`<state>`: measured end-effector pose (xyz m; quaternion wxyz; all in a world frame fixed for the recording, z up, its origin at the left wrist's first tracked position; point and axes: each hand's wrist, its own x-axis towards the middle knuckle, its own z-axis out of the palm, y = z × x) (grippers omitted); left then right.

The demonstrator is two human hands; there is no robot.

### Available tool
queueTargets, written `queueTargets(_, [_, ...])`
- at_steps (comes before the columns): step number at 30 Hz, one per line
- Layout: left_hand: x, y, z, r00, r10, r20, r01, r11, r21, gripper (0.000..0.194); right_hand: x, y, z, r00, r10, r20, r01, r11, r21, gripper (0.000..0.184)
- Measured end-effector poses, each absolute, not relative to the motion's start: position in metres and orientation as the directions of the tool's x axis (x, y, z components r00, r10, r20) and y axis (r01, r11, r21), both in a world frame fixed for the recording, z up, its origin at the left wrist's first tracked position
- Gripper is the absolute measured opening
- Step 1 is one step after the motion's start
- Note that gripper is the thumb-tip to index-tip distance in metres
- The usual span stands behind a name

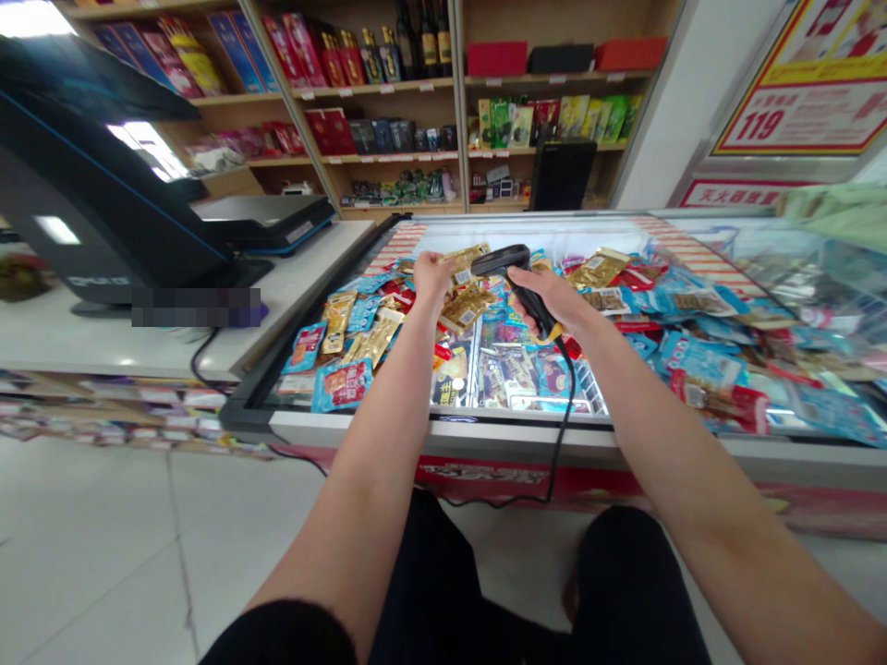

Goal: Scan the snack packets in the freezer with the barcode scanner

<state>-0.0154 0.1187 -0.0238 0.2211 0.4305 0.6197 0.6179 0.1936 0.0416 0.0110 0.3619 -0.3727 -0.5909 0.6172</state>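
My right hand [544, 296] is wrapped round the handle of a black barcode scanner [500, 260], whose head points left. A cable [565, 416] hangs from its yellow-trimmed base. In my left hand [431, 277], pinched at the edge, is a gold snack packet [466, 262] with a white label facing the scanner head. Just below that lies another gold packet [467, 307]. Blue, red and gold packets spread over the glass top of a freezer [478, 369] on both sides of my hands. A blue and red packet [343, 383] lies near the front left corner.
A black checkout machine [125, 203] stands on the white counter [277, 328] at left, with a flat scale [270, 222] behind it. Stocked shelves [388, 88] line the back. Loose packets [713, 360] heap up at right. The scanner cable loops in front of the freezer near my knees.
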Motion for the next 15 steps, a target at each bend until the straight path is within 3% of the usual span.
queueTargets(15, [-0.0134,0.115,-0.0216,-0.553,0.797,0.243,0.256,-0.115,0.96,0.014,0.1962,0.0392,0.0116,-0.477,0.878,-0.039,0.004,-0.043,-0.999,0.034])
